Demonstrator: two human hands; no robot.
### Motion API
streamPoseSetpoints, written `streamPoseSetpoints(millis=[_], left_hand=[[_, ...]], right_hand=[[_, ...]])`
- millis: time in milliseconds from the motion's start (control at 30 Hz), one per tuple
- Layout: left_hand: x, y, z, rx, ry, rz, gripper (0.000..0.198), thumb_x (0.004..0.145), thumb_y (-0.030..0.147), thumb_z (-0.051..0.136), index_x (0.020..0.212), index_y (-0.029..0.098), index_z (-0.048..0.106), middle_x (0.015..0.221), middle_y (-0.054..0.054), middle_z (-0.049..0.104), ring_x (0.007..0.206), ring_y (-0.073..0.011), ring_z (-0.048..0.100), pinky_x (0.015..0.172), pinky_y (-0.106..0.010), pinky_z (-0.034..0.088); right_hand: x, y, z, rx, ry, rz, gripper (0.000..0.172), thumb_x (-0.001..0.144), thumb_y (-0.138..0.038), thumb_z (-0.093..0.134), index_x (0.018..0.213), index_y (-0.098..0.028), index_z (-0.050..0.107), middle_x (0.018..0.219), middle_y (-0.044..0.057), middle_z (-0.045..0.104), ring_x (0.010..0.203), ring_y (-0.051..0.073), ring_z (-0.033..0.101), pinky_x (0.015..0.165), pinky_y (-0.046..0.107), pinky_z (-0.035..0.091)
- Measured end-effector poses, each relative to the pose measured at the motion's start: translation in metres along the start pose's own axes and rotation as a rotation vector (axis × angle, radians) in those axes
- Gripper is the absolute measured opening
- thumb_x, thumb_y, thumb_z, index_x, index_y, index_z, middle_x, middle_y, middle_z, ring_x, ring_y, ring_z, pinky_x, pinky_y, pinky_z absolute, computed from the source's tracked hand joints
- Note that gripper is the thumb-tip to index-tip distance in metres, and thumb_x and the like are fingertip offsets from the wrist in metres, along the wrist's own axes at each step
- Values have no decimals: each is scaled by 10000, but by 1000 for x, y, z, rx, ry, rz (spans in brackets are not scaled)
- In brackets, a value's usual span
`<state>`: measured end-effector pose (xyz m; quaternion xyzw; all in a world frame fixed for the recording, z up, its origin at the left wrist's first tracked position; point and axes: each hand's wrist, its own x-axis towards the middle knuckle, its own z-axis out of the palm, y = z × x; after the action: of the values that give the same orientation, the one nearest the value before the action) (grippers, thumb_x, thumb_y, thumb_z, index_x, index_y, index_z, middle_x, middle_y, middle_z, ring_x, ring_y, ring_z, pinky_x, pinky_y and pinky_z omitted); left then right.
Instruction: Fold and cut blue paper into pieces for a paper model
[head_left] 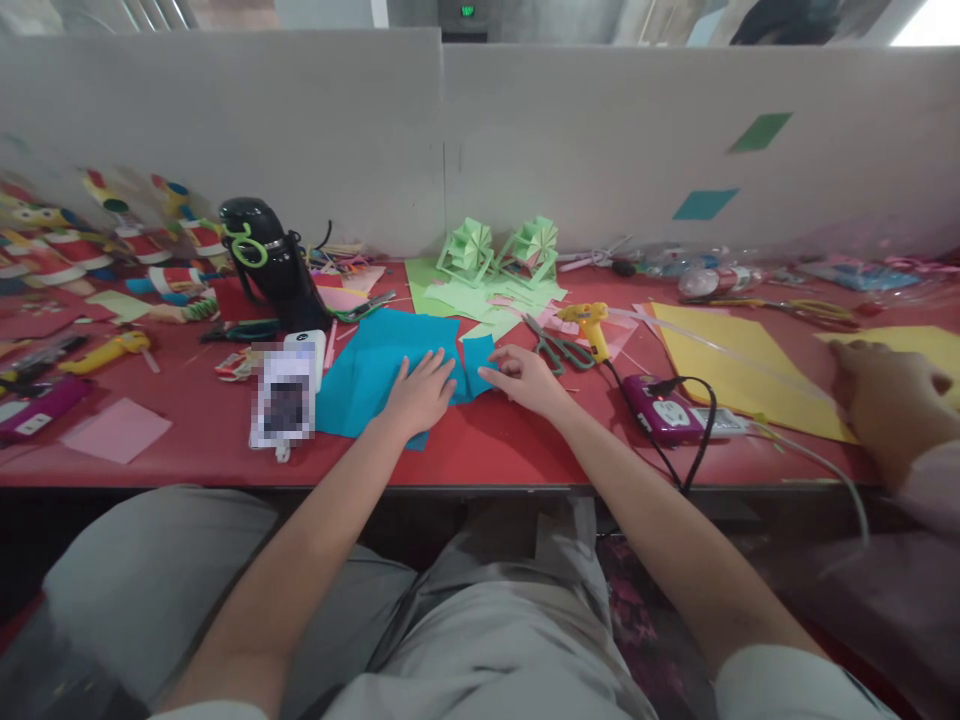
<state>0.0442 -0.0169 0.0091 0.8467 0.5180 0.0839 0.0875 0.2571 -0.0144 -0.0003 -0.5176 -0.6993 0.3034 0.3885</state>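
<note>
Left grip [424, 392] lies flat and open on the big blue paper [367, 375], in the middle of the red bench [487, 445]. Right grip [521, 378] curls its fingers at the small blue piece [474, 362]; I cannot tell if it pinches. Scissors [556, 347] and a yellow glue gun [591, 325] lie just beside. Another person's hand [877, 395] rests on yellow paper [735, 360].

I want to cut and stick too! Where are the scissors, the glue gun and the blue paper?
scissors [561, 350]: head view, on the handles
yellow glue gun [592, 322]: head view, on its body
blue paper [367, 375]: head view, on its bare left half
</note>
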Motion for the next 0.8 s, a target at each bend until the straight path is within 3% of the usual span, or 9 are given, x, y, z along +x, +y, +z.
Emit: streamPoseSetpoints(millis=[133, 333, 800], left_hand=[[0, -1, 1, 6, 45, 6, 493, 1004, 363, 244, 1413, 226, 483, 1579, -66, 329, 1480, -259, 243, 1194, -537, 180], [1, -1, 0, -19, -69, -12, 554, 1000, 393, 228, 1511, 204, 326, 1620, -68, 196, 1503, -277, 147, 1191, -585, 124], [1, -1, -1, -33, -87, -21, 545, 997, 399, 222, 1505, 235, 331, 1625, -62, 182, 1506, -267, 132, 1194, -573, 106]], right_hand=[[2, 5, 1, 47, -30, -18, 290, 793, -421, 607, 958, -187, 561, 563, -50, 494, 476, 121, 476, 516, 252, 370], [3, 9, 5, -60, 21, -33, 180, 788, -342, 560, 874, -186, 588, 583, -22, 518, 520, 128, 470, 545, 257, 384], [3, 9, 4, -125, 23, -22, 132, 720, -252, 551, 833, -189, 578, 597, -27, 520, 518, 119, 457, 555, 253, 375]])
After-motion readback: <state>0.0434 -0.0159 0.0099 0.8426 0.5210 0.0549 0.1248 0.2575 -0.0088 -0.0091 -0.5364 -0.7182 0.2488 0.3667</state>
